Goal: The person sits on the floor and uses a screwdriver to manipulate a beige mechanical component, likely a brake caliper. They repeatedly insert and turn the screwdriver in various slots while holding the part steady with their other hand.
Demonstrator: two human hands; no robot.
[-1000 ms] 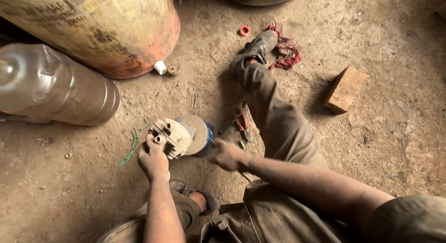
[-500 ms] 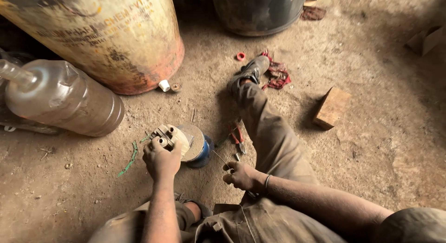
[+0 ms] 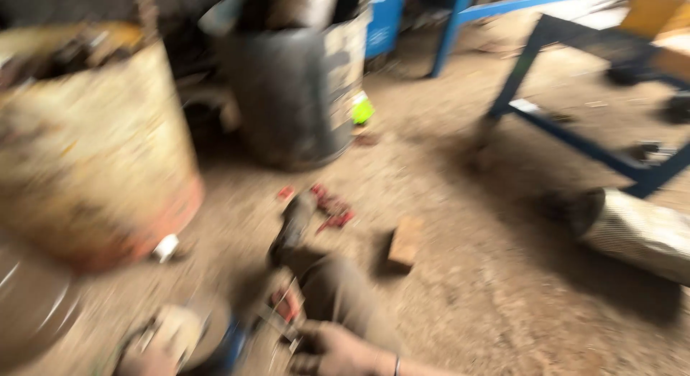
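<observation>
The picture is motion-blurred. My left hand shows only at the bottom edge, gripping a round pale metal part that rests on the dirt floor. My right hand lies low beside my outstretched leg, close to small red and metal bits. Its fingers look curled, but the blur hides whether anything is in them. My shoe points away from me.
A rusty yellow drum stands at left and a grey drum behind it. A wooden block and red scraps lie past my foot. A blue metal frame and a metal cylinder are at right.
The view has swung upward and away, so both hands have dropped to the bottom edge. My right hand has drawn back toward my leg. The left stays on the round part.
</observation>
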